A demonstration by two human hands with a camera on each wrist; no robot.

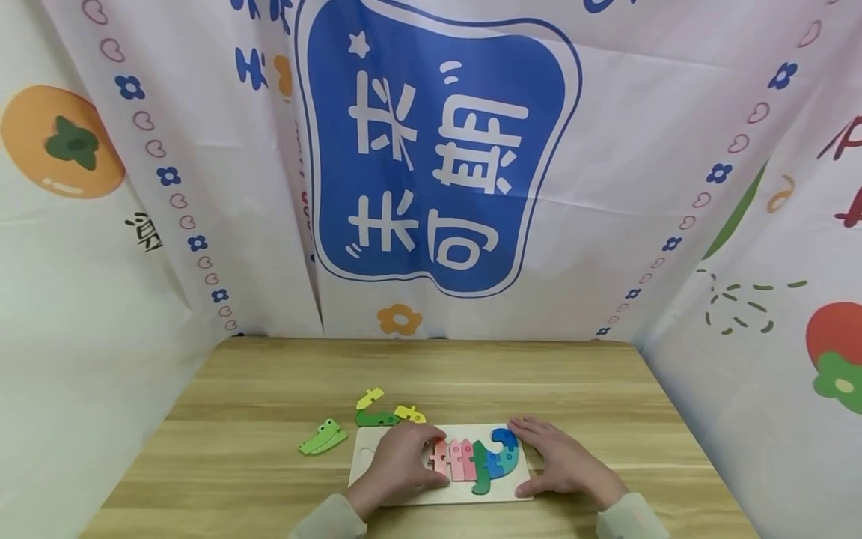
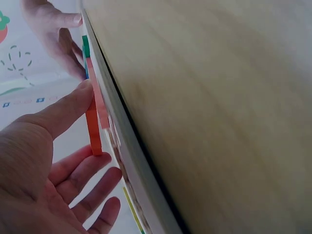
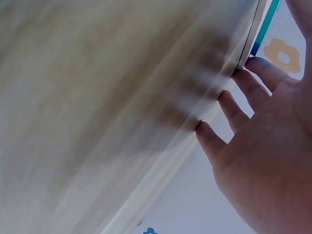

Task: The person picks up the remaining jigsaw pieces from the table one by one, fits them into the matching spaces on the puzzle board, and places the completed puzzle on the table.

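Observation:
A light wooden puzzle board (image 1: 508, 488) lies on the table, bearing fitted blue pieces (image 1: 497, 466), a green leg piece (image 1: 481, 466) and pink pieces (image 1: 462, 460). My left hand (image 1: 402, 458) is over the board's left half. In the left wrist view, its thumb and a finger pinch an orange puzzle piece (image 2: 93, 132) by its two ends, beside a salmon piece (image 2: 100, 105). At the board's right end, my right hand (image 1: 564, 458) touches the edge, thumb near the front corner and fingers at the back corner, as the right wrist view also shows.
Left of the board lies a green crocodile head piece (image 1: 323, 437). Behind the board are a green piece (image 1: 377, 418) and two yellow pieces (image 1: 370, 398). A printed cloth (image 1: 606, 224) hangs behind the wooden table (image 1: 269, 389) and along its sides.

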